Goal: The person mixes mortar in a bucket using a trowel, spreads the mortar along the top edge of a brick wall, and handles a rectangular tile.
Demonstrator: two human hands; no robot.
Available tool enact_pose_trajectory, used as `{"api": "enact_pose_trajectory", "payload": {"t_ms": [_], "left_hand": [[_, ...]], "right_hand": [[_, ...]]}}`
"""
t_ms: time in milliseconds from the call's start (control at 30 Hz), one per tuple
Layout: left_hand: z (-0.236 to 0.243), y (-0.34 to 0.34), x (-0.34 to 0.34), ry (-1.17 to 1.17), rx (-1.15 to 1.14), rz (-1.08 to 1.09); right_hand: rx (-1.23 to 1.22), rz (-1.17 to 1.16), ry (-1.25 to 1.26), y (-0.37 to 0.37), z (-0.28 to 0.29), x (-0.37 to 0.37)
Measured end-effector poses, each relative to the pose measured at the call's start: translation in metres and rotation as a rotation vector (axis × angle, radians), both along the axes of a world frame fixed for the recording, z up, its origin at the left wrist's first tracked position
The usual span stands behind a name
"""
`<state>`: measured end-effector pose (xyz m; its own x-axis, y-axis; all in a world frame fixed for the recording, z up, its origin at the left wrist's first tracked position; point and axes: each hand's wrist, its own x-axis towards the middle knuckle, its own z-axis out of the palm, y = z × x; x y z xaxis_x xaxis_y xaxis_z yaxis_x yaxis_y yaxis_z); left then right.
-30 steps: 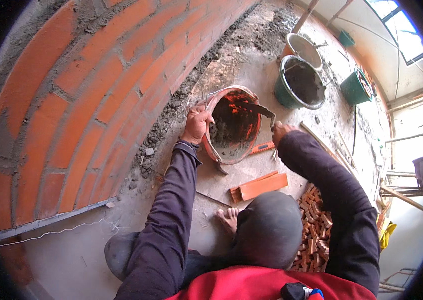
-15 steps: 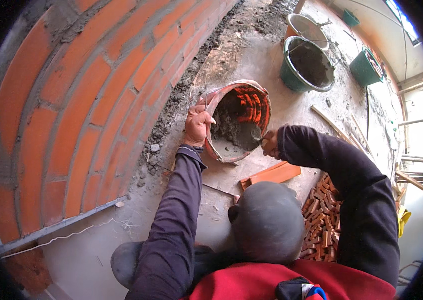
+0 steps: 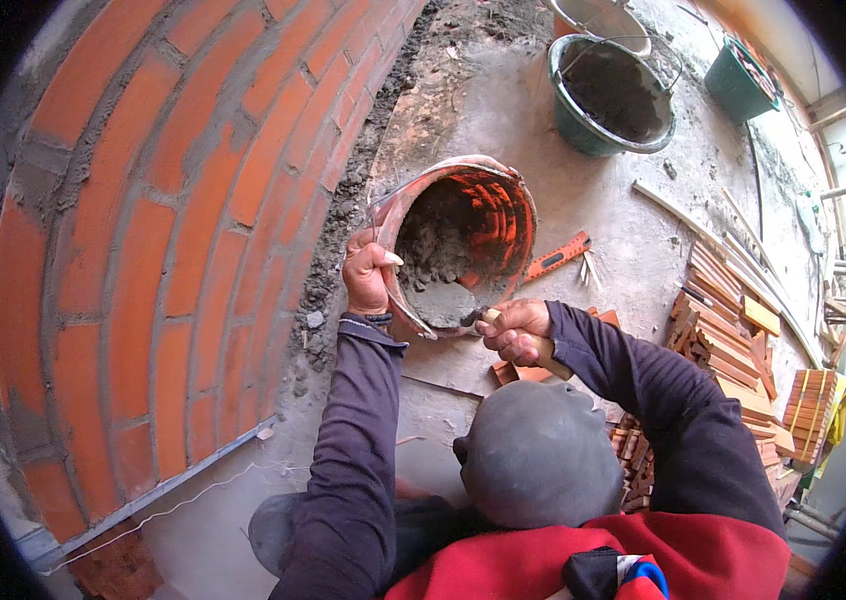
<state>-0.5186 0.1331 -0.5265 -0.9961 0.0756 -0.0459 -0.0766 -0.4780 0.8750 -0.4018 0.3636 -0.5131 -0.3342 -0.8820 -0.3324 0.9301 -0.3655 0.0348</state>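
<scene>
An orange bucket (image 3: 520, 232) caked with grey mortar is tilted so that its mouth faces me. My left hand (image 3: 367, 272) is closed over its left rim, thumb at the edge. Wet mortar (image 3: 431, 248) lies along the inside. At the lower right of the mouth, my right hand (image 3: 520, 331) grips a trowel by its wooden handle (image 3: 550, 364). The trowel's blade reaches into the bucket, smeared with mortar and hard to tell from it. Between the bucket and my bent knee (image 3: 543, 455), orange bricks (image 3: 515, 373) lie partly hidden by my right hand.
A brick wall (image 3: 143, 270) with grey joints rises on the left. Beyond the bucket stand a green bucket of mortar (image 3: 611, 100), a pale bucket (image 3: 603, 22) and another green bucket (image 3: 741, 80). Stacked bricks (image 3: 723, 340), wooden strips (image 3: 688, 222) and an orange slotted bar (image 3: 558, 257) lie right.
The view has shifted, bringing the slotted bar and stacked bricks into sight. My right hand has turned, so the trowel handle now shows. My left hand still holds the bucket rim.
</scene>
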Motion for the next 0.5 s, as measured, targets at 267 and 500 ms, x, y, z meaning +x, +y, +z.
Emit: {"api": "enact_pose_trajectory", "payload": {"t_ms": [267, 500], "left_hand": [[0.000, -0.014, -0.004, 0.132, -0.048, -0.226], [0.013, -0.002, -0.008, 0.136, -0.071, -0.267]], "right_hand": [[-0.485, -0.315, -0.201, -0.039, 0.001, -0.002], [-0.468, -0.352, -0.254, -0.035, 0.017, -0.006]]}}
